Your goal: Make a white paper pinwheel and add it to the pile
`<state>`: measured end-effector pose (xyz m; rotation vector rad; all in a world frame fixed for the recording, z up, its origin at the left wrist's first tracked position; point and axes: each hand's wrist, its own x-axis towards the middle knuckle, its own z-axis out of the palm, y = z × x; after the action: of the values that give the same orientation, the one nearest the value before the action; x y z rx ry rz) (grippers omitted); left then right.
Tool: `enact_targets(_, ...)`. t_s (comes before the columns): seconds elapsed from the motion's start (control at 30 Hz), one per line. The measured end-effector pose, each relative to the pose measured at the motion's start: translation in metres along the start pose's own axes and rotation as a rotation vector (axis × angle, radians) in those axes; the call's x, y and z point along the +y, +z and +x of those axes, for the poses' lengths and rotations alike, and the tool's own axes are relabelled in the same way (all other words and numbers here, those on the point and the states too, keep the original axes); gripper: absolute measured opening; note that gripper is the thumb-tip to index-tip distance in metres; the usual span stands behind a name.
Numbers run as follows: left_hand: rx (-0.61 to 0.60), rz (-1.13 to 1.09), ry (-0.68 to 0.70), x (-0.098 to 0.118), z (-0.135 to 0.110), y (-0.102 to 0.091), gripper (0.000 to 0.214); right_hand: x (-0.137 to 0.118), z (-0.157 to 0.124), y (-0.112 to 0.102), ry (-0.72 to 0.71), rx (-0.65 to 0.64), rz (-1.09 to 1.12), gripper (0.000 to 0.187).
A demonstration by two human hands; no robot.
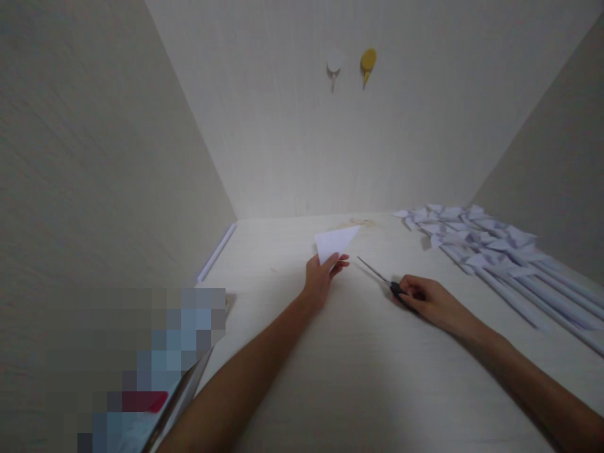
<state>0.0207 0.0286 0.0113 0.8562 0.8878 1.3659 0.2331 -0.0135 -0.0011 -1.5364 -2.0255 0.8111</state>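
Between the thumb and fingers of my left hand (321,275) is a white piece of paper (334,242), folded or cut to a triangle, its point toward the right. My right hand (421,298) grips a pair of scissors (395,288) by the black handles. Their thin blades reach up and left toward the paper, apart from it. From this angle the blades look closed. Both hands are over the pale wood-grain table (358,377).
At the right lie many white rolled paper sticks with pinwheel-like folded tops (491,251). One white paper roll (216,253) rests along the left edge. Pale scraps (362,223) lie at the back. A white hook (334,61) and a yellow hook (369,61) are on the wall. The lower left is pixelated.
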Motion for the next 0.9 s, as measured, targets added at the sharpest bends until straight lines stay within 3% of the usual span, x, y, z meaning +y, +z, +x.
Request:
enact_targets(0.1,-0.049,0.03,0.004,0.0,-0.002,0.0,0.023,0.003,0.006,-0.012,0.09,0.145,-0.388,0.021)
enact_targets(0.2,-0.082,0.049,0.002,-0.002,-0.002,0.0,0.023,0.002,0.016,-0.021,0.159,0.145,-0.682,0.016)
enact_targets(0.3,-0.119,0.12,0.007,-0.003,-0.001,-0.001,0.025,-0.003,0.03,-0.024,0.194,0.119,-0.838,0.019)
enact_targets(0.6,-0.153,0.203,0.029,-0.005,0.0,-0.003,0.029,-0.028,0.052,-0.02,0.17,0.032,-1.038,0.03)
enact_targets(0.9,-0.194,0.271,0.088,-0.006,-0.001,-0.003,0.027,-0.038,0.053,-0.015,0.165,0.036,-1.06,0.034)
